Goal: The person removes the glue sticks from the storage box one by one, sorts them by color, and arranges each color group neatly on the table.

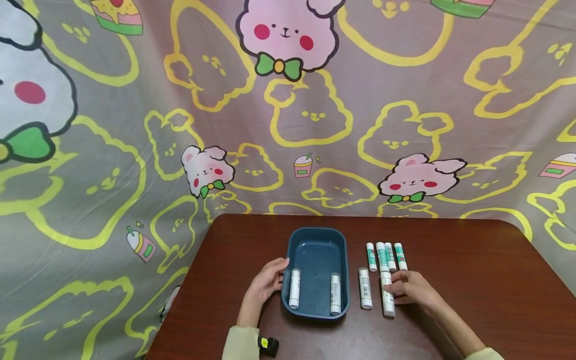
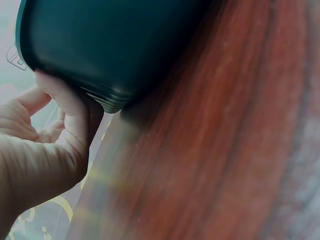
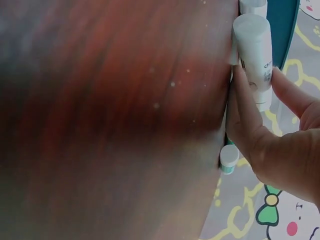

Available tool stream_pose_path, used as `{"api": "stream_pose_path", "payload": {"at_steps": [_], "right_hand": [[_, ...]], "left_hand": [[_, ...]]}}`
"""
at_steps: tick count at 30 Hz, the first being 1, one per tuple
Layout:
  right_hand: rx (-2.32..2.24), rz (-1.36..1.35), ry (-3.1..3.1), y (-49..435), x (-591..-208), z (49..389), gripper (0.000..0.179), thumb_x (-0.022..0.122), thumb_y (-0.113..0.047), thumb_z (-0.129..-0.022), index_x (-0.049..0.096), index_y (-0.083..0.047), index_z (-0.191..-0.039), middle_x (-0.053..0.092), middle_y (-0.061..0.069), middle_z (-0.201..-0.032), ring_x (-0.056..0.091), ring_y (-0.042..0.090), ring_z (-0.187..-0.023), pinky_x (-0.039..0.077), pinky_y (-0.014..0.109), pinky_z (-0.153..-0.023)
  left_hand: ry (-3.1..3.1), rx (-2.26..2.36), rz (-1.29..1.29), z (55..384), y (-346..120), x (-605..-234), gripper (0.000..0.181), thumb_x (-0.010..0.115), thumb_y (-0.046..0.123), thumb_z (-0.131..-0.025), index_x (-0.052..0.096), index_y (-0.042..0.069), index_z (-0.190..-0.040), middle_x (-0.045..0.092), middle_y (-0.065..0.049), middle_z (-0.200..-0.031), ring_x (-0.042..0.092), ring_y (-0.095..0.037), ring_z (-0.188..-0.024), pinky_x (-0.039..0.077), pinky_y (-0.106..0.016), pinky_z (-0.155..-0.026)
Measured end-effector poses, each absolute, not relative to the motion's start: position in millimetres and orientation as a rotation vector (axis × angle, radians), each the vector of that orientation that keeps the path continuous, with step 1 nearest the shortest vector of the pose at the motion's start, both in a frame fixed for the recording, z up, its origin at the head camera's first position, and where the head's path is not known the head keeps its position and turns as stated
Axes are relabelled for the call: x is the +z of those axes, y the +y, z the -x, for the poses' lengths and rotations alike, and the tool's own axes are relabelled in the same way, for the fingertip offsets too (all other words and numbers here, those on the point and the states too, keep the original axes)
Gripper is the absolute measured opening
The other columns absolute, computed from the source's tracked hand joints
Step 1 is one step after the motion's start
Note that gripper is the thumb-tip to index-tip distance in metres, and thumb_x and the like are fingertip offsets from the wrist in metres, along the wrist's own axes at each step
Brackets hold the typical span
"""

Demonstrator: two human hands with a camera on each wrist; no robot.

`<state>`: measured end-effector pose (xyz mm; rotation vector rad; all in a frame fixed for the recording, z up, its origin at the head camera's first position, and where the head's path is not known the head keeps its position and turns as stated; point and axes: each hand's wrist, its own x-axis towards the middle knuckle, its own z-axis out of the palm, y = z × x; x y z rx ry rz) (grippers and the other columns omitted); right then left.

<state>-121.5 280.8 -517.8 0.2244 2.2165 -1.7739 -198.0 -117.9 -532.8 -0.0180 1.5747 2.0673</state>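
Note:
My left hand [image 1: 268, 280] grips the left rim of a dark blue plastic tray [image 1: 317, 257], thumb at the edge. In the left wrist view the other fingers lie against the tray's outer wall [image 2: 110, 45]. Two white glue sticks lie inside it, one along the left wall [image 1: 294, 289], one along the right [image 1: 335, 295]. My right hand [image 1: 413, 290] pinches another white glue stick [image 1: 388, 306] between thumb and fingers; whether it touches the table cannot be told. Between that one and the tray lies a white glue stick [image 1: 365, 290] with printed text.
Behind my right hand, several green-and-white glue sticks [image 1: 371, 257] lie in a row on the brown wooden table [image 1: 472, 270]. A patterned cloth [image 1: 315, 165] hangs along the table's back and left sides. A small black object with a yellow label [image 1: 268, 346] is at my left wrist.

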Motion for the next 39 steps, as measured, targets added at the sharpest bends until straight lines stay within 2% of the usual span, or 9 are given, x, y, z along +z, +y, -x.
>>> {"api": "stream_pose_path", "payload": {"at_steps": [8,19,26,31,39], "right_hand": [[-1.660,-0.225,2.402,277.9,-513.8,123.7,0.033,0.078,-0.003,-0.088,0.060,0.016,-0.107,0.071,0.009,-0.084,0.070,0.022,-0.079,0.062,0.042,-0.068],[-1.535,-0.204,2.514,274.7,-508.9,125.2,0.032,0.082,-0.004,-0.085,0.061,0.013,-0.101,0.068,0.008,-0.079,0.071,0.026,-0.068,0.061,0.041,-0.061],[-1.499,-0.261,2.519,271.3,-510.1,123.3,0.034,0.082,-0.006,-0.085,0.061,0.012,-0.104,0.065,0.010,-0.081,0.069,0.025,-0.068,0.061,0.040,-0.059],[-1.482,-0.233,2.524,271.3,-510.7,121.4,0.033,0.081,-0.008,-0.087,0.060,0.011,-0.104,0.066,0.009,-0.081,0.068,0.024,-0.071,0.061,0.041,-0.058],[-1.433,-0.210,2.589,275.5,-498.7,122.2,0.035,0.071,-0.018,-0.098,0.060,0.012,-0.111,0.067,0.012,-0.088,0.068,0.023,-0.074,0.061,0.040,-0.058]], "left_hand": [[1.573,2.072,0.021,198.3,-116.0,-530.9,0.021,0.050,0.019,-0.110,0.057,0.013,-0.091,0.057,0.002,-0.078,0.058,-0.008,-0.067,0.051,-0.022,-0.056],[1.574,2.074,0.013,200.5,-115.1,-529.0,0.021,0.050,0.018,-0.110,0.056,0.013,-0.091,0.055,0.003,-0.077,0.056,-0.007,-0.066,0.050,-0.021,-0.054],[1.577,2.076,0.027,197.7,-117.1,-532.1,0.021,0.051,0.019,-0.110,0.057,0.014,-0.090,0.054,0.003,-0.077,0.055,-0.007,-0.065,0.049,-0.021,-0.055],[1.572,2.084,0.034,197.0,-116.9,-533.2,0.022,0.050,0.019,-0.110,0.057,0.015,-0.089,0.055,0.003,-0.077,0.055,-0.007,-0.066,0.050,-0.021,-0.054],[1.560,2.097,0.043,194.6,-116.7,-531.2,0.022,0.050,0.019,-0.109,0.057,0.015,-0.088,0.055,0.004,-0.077,0.057,-0.007,-0.066,0.049,-0.021,-0.055]]}}
